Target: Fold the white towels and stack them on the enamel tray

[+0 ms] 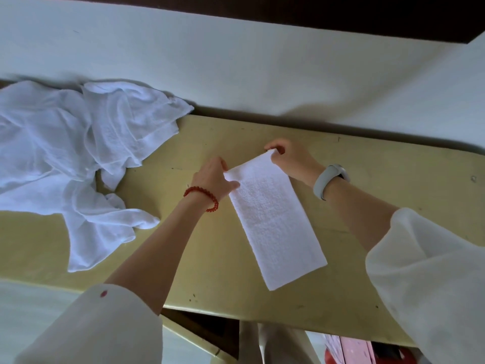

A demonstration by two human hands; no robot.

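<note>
Soft daylight, wide-angle edge distortion

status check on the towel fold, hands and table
Left hand and right hand pinch far corners of narrow folded white towel. Crumpled white towel pile waits left. Enamel tray not visible.

No text, label, brand, number or sign can be read anywhere in the view. The white towels, the yellow table, the wall and the wristband at about 3 o'clock show no lettering that can be made out.
</note>
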